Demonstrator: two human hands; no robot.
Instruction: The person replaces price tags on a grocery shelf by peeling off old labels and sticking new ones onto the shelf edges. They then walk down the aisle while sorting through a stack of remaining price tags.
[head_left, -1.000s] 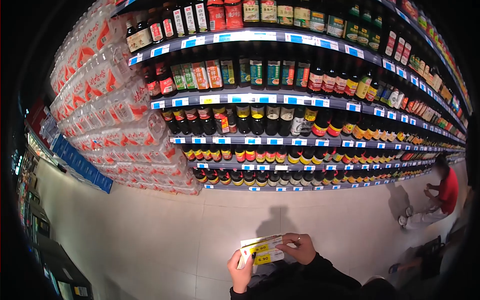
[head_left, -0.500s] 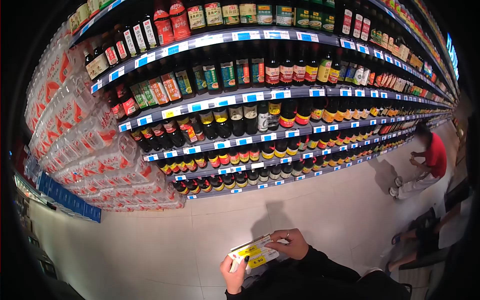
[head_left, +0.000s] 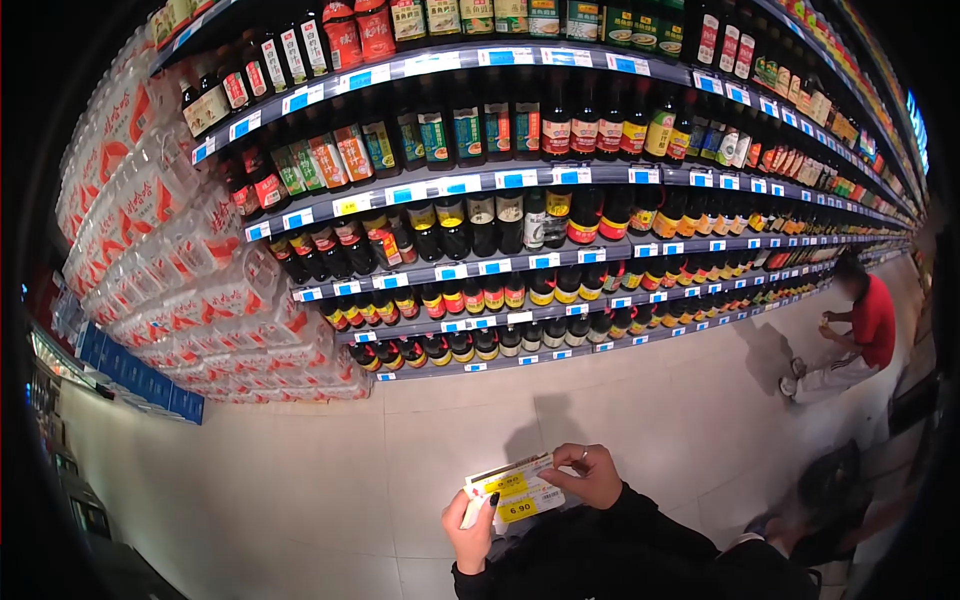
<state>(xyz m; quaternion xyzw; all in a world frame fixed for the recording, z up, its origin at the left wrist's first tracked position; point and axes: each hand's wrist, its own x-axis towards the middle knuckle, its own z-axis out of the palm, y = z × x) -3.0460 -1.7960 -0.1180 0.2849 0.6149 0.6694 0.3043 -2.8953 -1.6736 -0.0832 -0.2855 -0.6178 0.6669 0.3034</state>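
A small stack of yellow-and-white price tags (head_left: 515, 490) is held between my hands, low in the view above the floor. One tag reads 6.90. My left hand (head_left: 470, 530) is closed round the stack's left end, the thumb lying over the front. At the upper right corner my right hand (head_left: 590, 475) pinches the tags between thumb and fingers; a ring shows on one finger. The tags fan slightly, with several edges visible along the top.
Shelves of sauce bottles (head_left: 480, 222) with price strips (head_left: 520, 180) curve across the front. Wrapped packs of bottles (head_left: 200, 270) are stacked at left, beside blue boxes (head_left: 140, 375). A person in a red top (head_left: 872, 325) crouches at right on the pale floor (head_left: 320, 480). Another person is blurred at lower right.
The shelves sit slightly lower and farther right in the view. My right hand has risen a little and the top tag has shifted. The person at lower right has moved.
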